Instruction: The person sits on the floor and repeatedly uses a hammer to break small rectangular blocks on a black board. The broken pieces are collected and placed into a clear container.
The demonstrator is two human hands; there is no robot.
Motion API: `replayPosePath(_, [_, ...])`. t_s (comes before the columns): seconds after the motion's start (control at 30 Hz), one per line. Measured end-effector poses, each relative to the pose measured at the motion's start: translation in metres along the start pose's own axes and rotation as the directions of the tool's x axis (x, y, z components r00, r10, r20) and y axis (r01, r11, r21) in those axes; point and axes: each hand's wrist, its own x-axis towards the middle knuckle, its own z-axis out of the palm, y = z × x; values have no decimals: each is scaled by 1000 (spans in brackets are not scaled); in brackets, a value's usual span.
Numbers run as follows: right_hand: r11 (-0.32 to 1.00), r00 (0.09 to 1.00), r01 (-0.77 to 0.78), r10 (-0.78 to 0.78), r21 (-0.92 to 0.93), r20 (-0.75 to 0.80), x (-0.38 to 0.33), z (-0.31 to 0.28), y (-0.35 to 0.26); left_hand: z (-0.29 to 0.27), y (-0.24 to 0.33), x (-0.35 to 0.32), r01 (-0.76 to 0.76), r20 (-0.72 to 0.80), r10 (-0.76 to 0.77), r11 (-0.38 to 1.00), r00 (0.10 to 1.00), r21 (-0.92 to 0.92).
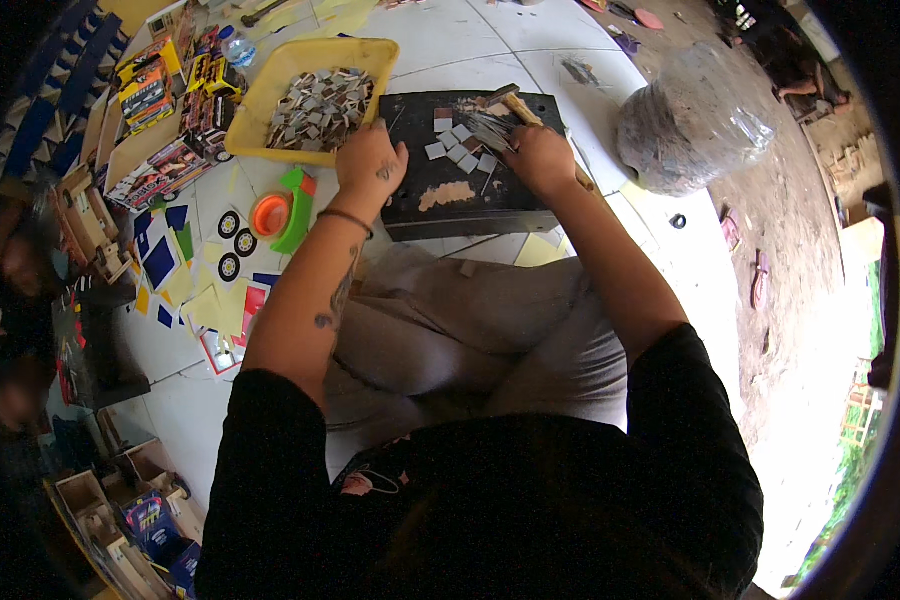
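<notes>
A black slab (pixel 500 190) lies on the floor in front of my knees. Several small grey square pieces (pixel 457 150) lie on its top. My left hand (pixel 370 160) rests flat on the slab's left part, fingers spread, next to the squares. My right hand (pixel 538 155) grips a wooden-handled tool (pixel 515 105), together with a stack of thin grey pieces (pixel 490 128), over the slab's upper right. A pale worn patch (pixel 445 195) marks the slab's middle.
A yellow tray (pixel 270 90) of small grey and brown squares sits behind the slab at left. A clear bag (pixel 690 120) of pieces stands at right. Green and orange parts (pixel 282 212), black wheels (pixel 235 235), coloured paper shapes and toy truck boxes (pixel 160 130) lie at left.
</notes>
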Motion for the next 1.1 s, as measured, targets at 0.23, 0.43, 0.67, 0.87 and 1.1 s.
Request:
replayPosePath(0.23, [966,996,48,-25,255,-90,1,10,15,-5,52,-122,-355,391,491,858,779,-371])
replayPosePath(0.43, [934,993,83,-47,348,-110,-13,-6,18,39,61,-135,-468,599,453,872,660,-145])
replayPosePath(0.67, [864,996,11,35,504,-81,-8,-4,26,35,59,-137,-363,513,459,888,725,-281])
replayPosePath(0.87, [172,971,-204,-86,964,221,-12,-27,32,-7,60,-101,-141,172,337,729,926,-669])
replayPosePath(1.1, [-137,965,-248,-121,959,232,-24,-42,-20,-8,39,-50,-2,-11,-11,633,1000,-774])
